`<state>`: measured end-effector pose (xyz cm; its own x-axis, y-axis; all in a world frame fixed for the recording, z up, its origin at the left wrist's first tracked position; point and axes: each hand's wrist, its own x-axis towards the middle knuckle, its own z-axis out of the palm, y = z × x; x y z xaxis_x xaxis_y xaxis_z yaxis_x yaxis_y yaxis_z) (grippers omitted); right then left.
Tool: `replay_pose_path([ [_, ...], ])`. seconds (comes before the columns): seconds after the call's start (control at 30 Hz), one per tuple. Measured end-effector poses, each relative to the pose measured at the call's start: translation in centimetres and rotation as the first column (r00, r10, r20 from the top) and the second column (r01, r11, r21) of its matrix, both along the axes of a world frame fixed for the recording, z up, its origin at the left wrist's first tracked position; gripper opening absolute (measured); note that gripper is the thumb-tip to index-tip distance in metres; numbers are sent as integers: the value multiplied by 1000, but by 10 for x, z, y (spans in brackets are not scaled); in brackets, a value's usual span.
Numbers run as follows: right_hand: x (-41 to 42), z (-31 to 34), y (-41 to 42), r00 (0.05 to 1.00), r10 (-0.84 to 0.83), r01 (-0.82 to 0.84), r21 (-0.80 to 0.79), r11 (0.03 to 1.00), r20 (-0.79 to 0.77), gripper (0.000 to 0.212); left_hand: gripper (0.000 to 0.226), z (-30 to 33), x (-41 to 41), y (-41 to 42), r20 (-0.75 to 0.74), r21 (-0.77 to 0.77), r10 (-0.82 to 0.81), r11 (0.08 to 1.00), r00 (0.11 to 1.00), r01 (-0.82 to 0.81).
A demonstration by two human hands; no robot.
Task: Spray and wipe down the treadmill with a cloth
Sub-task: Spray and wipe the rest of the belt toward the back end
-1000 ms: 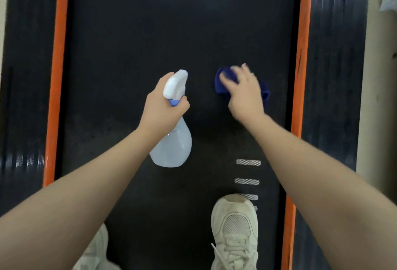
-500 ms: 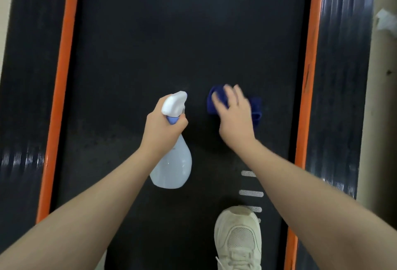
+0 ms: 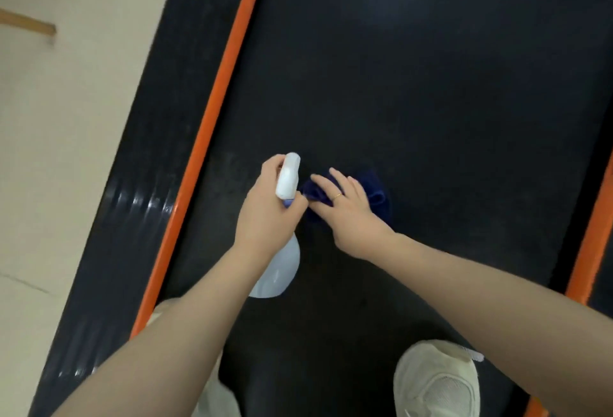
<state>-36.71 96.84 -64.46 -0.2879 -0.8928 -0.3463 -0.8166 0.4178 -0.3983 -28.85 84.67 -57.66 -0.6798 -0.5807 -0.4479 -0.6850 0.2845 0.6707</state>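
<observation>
The black treadmill belt [image 3: 414, 85] fills most of the head view, edged by orange strips [image 3: 212, 118]. My left hand [image 3: 268, 214] grips the neck of a translucent spray bottle [image 3: 277, 270] with a white trigger head [image 3: 288, 174], held just above the belt. Right beside it, my right hand [image 3: 348, 214] presses a dark blue cloth [image 3: 376, 197] flat onto the belt with straight, spread fingers. The cloth is bunched and partly hidden under the palm.
A black ribbed side rail [image 3: 132, 204] runs along the left, with beige floor [image 3: 66, 151] beyond it. My cream sneaker [image 3: 434, 383] stands on the belt at the lower right; the other foot [image 3: 212, 396] shows under my left forearm.
My right hand slid the cloth leftward across the belt until it nearly touches the bottle. The view swung left and tilted, bringing the floor into sight.
</observation>
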Motion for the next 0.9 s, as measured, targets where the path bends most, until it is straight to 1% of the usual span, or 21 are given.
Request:
replay_pose_path([
  [0.03,1,-1,-11,998,54,-54,7,998,39,74,53,1,7,-10,1,-26,29,999,1000,-29],
  [0.07,-3,0,-24,997,63,-64,13,998,41,72,53,2,14,-20,-4,-51,60,997,998,-60],
  [0.13,-19,-2,-45,998,59,-59,4,998,-23,72,53,2,30,-36,-13,-91,110,990,994,-111],
  [0.17,-28,-4,-53,999,-11,11,2,1000,-36,73,54,1,38,-42,-13,-102,124,987,992,-124],
  [0.2,-34,-3,-61,989,-145,145,3,989,-32,74,55,1,44,-46,-10,-112,133,985,991,-133],
  [0.23,-33,-1,-69,953,-297,297,2,955,-54,73,58,1,48,-50,-7,-123,136,983,991,-136],
  [0.27,-24,1,-74,911,-402,403,-15,915,-93,69,61,1,51,-52,-8,-132,133,982,991,-133],
  [0.3,-9,4,-79,905,-408,408,-24,913,-124,63,63,0,52,-54,-10,-131,132,983,991,-132],
  [0.33,11,8,-82,941,-319,317,-32,948,-109,58,64,-1,52,-57,-14,-122,134,983,991,-135],
  [0.37,31,7,-84,987,-140,137,-35,990,-85,55,63,-2,54,-61,-20,-108,142,984,990,-144],
  [0.4,46,5,-84,998,37,-39,-60,997,-47,53,60,-3,55,-65,-29,-97,155,983,988,-157],
  [0.43,50,1,-86,983,178,-180,-82,980,-36,53,56,-5,57,-68,-36,-89,168,981,985,-171],
  [0.47,45,-4,-89,968,241,-247,-105,963,-66,51,52,-6,58,-71,-45,-85,182,979,982,-186],
  [0.5,37,-8,-93,970,213,-227,-124,966,-114,48,49,-7,59,-73,-56,-83,203,975,978,-207],
  [0.57,19,-10,-90,979,33,-56,-110,992,-200,45,46,-8,63,-77,-68,-99,268,957,961,-273],
  [0.6,16,-6,-84,975,-5,-8,-57,998,-223,45,47,-8,65,-78,-51,-111,311,943,949,-315],
  [0.67,19,-5,-70,967,27,-19,31,999,-252,54,52,-9,70,-80,13,-144,381,916,924,-376],
  [0.73,26,3,-62,968,126,-94,149,984,-218,67,60,-11,75,-77,112,-176,409,905,906,-387],
  [0.8,35,14,-61,978,136,-97,231,968,-159,74,65,-14,84,-68,172,-211,373,918,912,-336],
  [0.83,35,19,-61,985,115,-84,228,970,-126,73,67,-14,88,-64,181,-202,331,934,926,-294],
  [0.9,27,29,-62,997,39,-26,193,981,-63,66,69,-11,90,-63,176,-136,186,977,967,-164],
])
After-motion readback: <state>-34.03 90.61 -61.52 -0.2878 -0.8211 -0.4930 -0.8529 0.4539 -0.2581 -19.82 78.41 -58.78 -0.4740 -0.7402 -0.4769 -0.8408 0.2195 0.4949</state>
